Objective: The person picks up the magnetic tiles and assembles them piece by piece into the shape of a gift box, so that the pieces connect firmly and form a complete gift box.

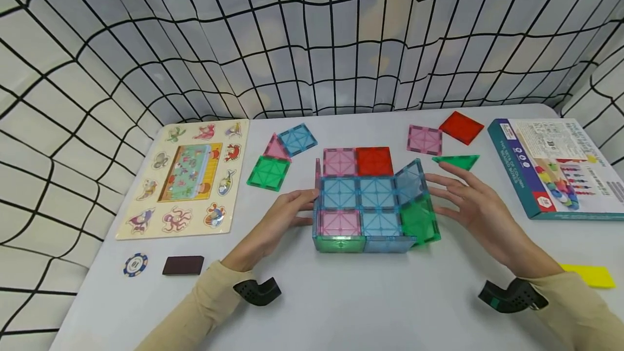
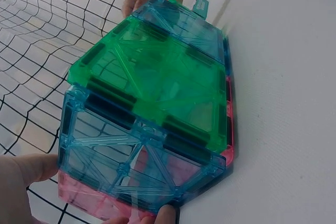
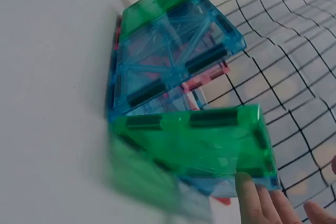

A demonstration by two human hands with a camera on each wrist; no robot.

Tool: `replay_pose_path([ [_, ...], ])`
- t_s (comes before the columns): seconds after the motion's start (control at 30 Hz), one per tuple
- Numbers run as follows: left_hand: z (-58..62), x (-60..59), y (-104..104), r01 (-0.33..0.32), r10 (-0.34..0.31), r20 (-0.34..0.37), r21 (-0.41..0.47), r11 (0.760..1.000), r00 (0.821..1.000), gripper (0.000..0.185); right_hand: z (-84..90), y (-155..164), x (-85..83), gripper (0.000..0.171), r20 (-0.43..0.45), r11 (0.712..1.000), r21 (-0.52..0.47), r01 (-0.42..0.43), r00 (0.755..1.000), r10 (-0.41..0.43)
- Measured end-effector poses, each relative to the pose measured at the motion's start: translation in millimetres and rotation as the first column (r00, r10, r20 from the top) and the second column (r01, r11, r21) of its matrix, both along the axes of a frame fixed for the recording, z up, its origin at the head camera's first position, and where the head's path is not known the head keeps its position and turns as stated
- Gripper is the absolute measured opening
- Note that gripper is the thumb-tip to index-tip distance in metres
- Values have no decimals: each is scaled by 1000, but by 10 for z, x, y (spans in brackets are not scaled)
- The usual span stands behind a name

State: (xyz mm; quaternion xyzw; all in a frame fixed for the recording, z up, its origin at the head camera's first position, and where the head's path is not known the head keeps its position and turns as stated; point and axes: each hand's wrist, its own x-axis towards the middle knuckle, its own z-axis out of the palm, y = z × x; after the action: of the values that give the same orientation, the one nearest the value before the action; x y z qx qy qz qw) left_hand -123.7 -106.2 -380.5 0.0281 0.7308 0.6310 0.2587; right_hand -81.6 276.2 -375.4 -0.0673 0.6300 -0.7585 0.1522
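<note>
A box of see-through magnetic tiles (image 1: 339, 193) stands at mid-table, with blue and pink tiles on its top face. My left hand (image 1: 277, 226) holds its left side, thumb by the upper edge of the blue side tile (image 2: 121, 150), fingertips lower down. On the right, a blue tile (image 1: 409, 181) and a green tile (image 1: 420, 220) lean outward as a flap, leaving a gap at the front corner in the right wrist view. My right hand (image 1: 480, 213) is beside this flap, fingers spread, one fingertip (image 3: 244, 179) at the green tile's edge.
Loose tiles, including a green square (image 1: 268, 173) and a green triangle (image 1: 455, 162), lie behind the box. A sea-animal puzzle board (image 1: 234, 177) is left; a boxed set (image 1: 565, 167) is right. A poker chip (image 1: 135, 265), dark block (image 1: 182, 265) and yellow piece (image 1: 592, 275) lie nearer. Black netting surrounds the table.
</note>
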Motion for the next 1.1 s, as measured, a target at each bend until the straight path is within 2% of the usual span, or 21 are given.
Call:
replay_pose_path([
  [0.17, 3, -15, 9, -4, 4, -3, -4, 1000, 1000, 58, 112, -238, -13, 52, -59, 986, 169, 9, 998, 1],
  [0.3, 10, -45, 12, 9, -9, -7, -6, 1000, 1000, 58, 123, -303, -60, 57, -59, 961, 276, 29, 998, -13],
  [0.37, 15, -91, 10, 9, -9, -27, -11, 1000, 1000, 58, 112, -306, -142, 60, -53, 947, 320, 40, 998, -25],
  [0.53, 26, -339, 67, -75, 75, -99, 0, 997, 992, 64, 32, -328, -506, 68, -7, 938, 345, 31, 1000, -30],
  [0.63, 39, -491, 152, -101, 104, -126, 33, 994, 987, 68, -13, -372, -682, 71, 37, 948, 319, 25, 999, -38],
  [0.73, 53, -563, 235, -109, 116, -122, 66, 992, 986, 67, -31, -428, -765, 71, 92, 962, 273, 18, 995, -45],
  [0.83, 44, -572, 298, -129, 137, -105, 79, 988, 985, 64, -29, -482, -792, 72, 143, 976, 217, 13, 989, -45],
  [0.97, 0, -567, 327, -179, 189, -106, 101, 979, 976, 63, -17, -523, -794, 71, 168, 996, 74, 53, 984, -65],
  [1.1, -49, -582, 327, -245, 264, -96, 173, 954, 960, 60, -19, -540, -802, 57, 170, 990, -83, 115, 981, -99],
])
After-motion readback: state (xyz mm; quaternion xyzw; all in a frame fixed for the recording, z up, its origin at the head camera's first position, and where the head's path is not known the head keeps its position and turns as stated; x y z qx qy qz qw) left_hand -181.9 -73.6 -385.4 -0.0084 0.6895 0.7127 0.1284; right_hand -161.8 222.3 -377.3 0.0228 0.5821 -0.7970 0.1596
